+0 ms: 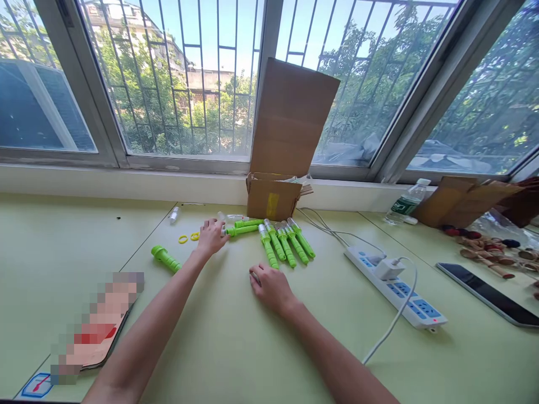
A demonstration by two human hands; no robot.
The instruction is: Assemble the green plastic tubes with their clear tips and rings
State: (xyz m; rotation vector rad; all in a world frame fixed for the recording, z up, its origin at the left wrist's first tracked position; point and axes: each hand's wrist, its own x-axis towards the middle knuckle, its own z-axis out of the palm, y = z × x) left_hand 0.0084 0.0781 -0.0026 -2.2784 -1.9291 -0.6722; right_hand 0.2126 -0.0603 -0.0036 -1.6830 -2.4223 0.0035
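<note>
My left hand (211, 238) reaches forward over the pale green table (236, 336), its fingers curled at the end of a green flashlight (242, 229) lying sideways. My right hand (269, 286) rests on the table closer to me, fingers curled under, just short of a row of several green flashlights (286, 242). One more green flashlight body (165, 258) lies alone to the left. Two yellow rings (188, 238) sit just left of my left hand.
An open cardboard box (273, 196) stands by the window sill behind the flashlights. A white power strip (396, 287) with a charger and cable lies to the right, with a phone (488, 293), a water bottle (406, 202) and small wooden parts (484, 249) beyond.
</note>
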